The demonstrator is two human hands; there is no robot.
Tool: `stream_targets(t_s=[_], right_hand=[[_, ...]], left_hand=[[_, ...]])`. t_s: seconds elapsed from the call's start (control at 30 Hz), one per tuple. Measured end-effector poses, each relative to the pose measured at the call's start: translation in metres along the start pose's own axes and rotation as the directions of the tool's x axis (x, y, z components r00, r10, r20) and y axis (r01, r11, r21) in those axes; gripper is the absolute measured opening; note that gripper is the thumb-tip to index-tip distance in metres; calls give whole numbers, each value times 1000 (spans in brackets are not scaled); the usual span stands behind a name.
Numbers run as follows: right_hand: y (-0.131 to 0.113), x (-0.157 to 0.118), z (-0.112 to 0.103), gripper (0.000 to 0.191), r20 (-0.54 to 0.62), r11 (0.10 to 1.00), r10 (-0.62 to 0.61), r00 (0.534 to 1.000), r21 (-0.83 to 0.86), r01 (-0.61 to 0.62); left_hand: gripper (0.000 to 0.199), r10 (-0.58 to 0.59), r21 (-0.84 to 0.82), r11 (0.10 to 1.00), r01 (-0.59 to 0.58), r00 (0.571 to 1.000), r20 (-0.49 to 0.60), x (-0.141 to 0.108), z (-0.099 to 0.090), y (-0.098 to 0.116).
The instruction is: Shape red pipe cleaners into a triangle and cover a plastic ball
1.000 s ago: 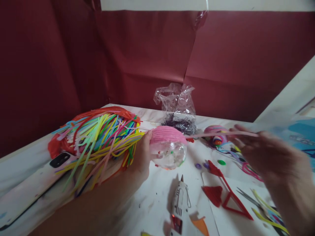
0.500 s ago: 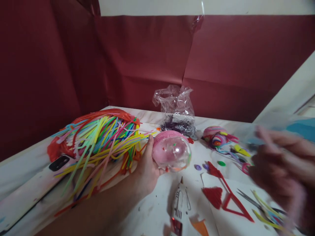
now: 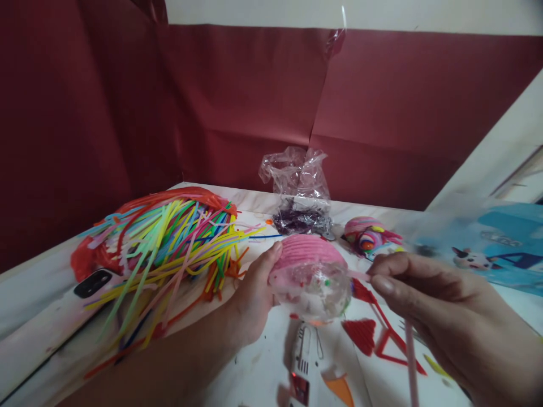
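Left hand (image 3: 257, 297) grasped the clear, round, partly pink-wrapped ball (image 3: 311, 277); right hand (image 3: 445, 316) pinched a thin, pale-pink fuzzy strand (image 3: 410, 362), probably best laid taut, row against row!

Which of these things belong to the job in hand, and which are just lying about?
Likely part of the job:
- pink-topped clear ball, held
- pink pipe cleaner, held
- multicoloured pipe cleaners, probably supplies
- glue gun, probably a tool

Seemingly just lying about:
- smartphone
- clear plastic bag
- striped ball
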State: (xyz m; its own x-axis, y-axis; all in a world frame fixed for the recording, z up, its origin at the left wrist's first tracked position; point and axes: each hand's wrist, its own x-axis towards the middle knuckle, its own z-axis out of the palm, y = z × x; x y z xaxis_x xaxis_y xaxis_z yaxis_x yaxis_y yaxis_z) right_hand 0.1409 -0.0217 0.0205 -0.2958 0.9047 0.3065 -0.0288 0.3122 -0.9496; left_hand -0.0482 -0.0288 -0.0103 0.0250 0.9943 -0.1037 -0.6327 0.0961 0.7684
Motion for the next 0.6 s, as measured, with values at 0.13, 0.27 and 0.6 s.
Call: stream_targets(t_s=[0.13,0.27,0.6], right_hand=[[0,0,6,28,32,998,17,999,-53,-15],[4,0,5,28,111,993,-32,993,-111,45],[6,2,5,36,126,978,-29,992,-203,54]], left_hand=[[44,-34,55,998,32,999,35,1,-3,-2],[46,21,177,984,-22,1000,7,0,-6,-4],[48,68,272,960,-73,997,29,-2,-3,-3]])
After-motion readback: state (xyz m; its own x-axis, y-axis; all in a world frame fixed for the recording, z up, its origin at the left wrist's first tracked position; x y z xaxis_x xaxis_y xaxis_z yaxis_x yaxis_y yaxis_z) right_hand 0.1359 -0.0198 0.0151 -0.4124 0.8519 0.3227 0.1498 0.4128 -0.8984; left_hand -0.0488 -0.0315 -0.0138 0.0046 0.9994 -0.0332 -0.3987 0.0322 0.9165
